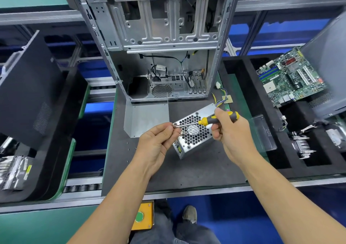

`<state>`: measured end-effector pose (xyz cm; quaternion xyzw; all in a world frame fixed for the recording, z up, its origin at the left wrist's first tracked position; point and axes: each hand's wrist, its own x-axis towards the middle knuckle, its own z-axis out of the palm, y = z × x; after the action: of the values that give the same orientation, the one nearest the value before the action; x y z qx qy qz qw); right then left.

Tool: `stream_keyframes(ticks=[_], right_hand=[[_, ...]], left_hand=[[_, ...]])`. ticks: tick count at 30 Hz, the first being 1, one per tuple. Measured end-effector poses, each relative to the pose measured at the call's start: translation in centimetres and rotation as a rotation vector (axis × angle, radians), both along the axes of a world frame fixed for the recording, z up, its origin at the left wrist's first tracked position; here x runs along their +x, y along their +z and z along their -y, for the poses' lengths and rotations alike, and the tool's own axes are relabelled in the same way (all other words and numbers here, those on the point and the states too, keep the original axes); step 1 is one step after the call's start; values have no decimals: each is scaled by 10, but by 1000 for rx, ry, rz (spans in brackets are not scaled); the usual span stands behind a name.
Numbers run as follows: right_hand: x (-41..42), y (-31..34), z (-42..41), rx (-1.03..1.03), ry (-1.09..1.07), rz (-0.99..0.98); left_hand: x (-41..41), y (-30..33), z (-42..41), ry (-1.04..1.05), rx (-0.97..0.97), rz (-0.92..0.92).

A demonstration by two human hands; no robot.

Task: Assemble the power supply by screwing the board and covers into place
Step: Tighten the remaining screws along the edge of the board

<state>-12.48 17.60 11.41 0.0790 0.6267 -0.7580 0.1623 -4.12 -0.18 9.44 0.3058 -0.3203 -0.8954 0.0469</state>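
Right now your left hand (159, 139) pinches the tip of the screwdriver (215, 120), and your fingers hide the tip, so you cannot tell if a screw sits there. Your right hand (227, 129) wraps around the yellow and gray handle, and both hands hold the tool just above the power supply (194, 133), which lies on the dark mat (187, 170) right under your grip, in front of the open computer case (161, 43). The black tray (280, 161) on your right holds a green motherboard (290, 77) and small metal parts (303, 146) that are too blurry to name.
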Motion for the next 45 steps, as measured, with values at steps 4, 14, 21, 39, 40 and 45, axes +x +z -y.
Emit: stream_keyframes(ticks=[4, 14, 21, 39, 40, 45], right_hand=[[0, 1, 1, 32, 3, -25], [4, 9, 5, 33, 23, 86], [9, 13, 11, -60, 61, 120], [12, -4, -11, 289, 22, -115], [13, -4, -12, 296, 20, -116], [16, -3, -12, 301, 21, -125]], left_hand=[[1, 0, 1, -8, -31, -7], [4, -2, -2, -82, -149, -25], [5, -2, -10, -127, -205, -63], [24, -25, -7, -329, -266, 222], [24, -26, -10, -354, -262, 220], [24, -31, -16, -399, -277, 229]])
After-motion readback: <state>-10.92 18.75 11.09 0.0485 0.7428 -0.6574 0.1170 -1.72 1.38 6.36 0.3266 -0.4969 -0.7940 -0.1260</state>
